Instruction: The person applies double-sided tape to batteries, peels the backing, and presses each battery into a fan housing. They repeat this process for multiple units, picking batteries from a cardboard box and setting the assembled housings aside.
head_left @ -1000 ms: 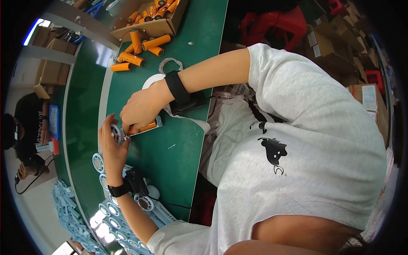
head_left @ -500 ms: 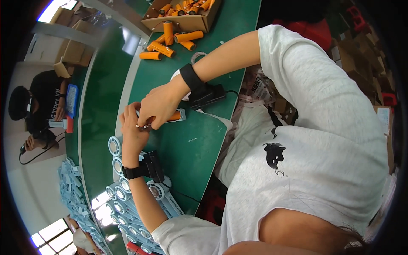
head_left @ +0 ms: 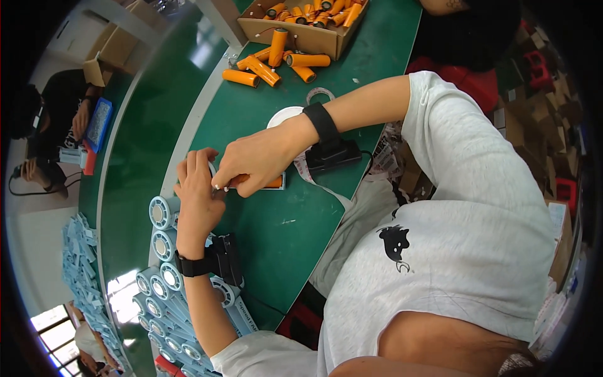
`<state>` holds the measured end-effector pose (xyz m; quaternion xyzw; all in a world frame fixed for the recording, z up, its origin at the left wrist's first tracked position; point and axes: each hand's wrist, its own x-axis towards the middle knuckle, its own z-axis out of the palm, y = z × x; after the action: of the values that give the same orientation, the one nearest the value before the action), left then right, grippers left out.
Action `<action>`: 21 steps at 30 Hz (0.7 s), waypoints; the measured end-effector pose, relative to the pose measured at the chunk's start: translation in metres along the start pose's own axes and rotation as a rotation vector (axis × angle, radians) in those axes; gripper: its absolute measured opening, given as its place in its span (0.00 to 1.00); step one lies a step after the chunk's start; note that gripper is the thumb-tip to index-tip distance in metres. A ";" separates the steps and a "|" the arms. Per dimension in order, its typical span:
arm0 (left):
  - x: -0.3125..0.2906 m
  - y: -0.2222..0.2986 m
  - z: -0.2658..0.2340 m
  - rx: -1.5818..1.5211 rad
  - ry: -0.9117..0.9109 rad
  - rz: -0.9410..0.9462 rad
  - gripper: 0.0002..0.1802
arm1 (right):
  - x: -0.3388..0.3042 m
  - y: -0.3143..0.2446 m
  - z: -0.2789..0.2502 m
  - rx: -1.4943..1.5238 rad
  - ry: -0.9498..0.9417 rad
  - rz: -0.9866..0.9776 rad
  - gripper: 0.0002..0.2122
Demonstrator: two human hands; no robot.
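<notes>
My left hand (head_left: pixel 198 204) has its fingers curled round one end of a narrow light-blue casing (head_left: pixel 284 180) just over the green table. An orange cylindrical battery (head_left: pixel 274 183) lies in the casing; both are mostly hidden by my hands. Reaching across from the upper right, my right hand (head_left: pixel 259 162) pinches thumb and index together over the casing, beside my left fingers. Small white bits show at these fingertips, but what they are I cannot make out. Each wrist wears a black strap with a black box.
A cardboard box (head_left: pixel 336 39) of orange batteries stands at the top, with several loose batteries (head_left: pixel 262 70) before it. Near my right wrist lies a white tape roll (head_left: pixel 286 116). Light-blue fans (head_left: pixel 164 245) crowd the lower left. A person (head_left: pixel 63 119) sits across the table.
The whole view has shifted a little. My hands stay together on the casing, with my right hand's index finger and thumb still pinched over it.
</notes>
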<state>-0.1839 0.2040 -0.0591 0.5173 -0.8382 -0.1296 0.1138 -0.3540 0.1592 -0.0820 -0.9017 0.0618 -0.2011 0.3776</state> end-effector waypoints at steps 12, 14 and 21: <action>-0.001 0.009 -0.003 0.031 0.013 -0.043 0.29 | -0.003 0.006 0.000 0.052 0.022 -0.043 0.04; -0.002 0.010 -0.003 0.031 0.019 -0.055 0.29 | -0.003 0.005 0.000 0.058 0.011 -0.053 0.04; -0.001 0.010 -0.002 0.012 0.031 -0.050 0.30 | -0.010 0.002 -0.002 -0.008 0.002 -0.060 0.04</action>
<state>-0.1916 0.2091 -0.0538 0.5406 -0.8240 -0.1195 0.1203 -0.3635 0.1591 -0.0856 -0.9045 0.0360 -0.2127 0.3678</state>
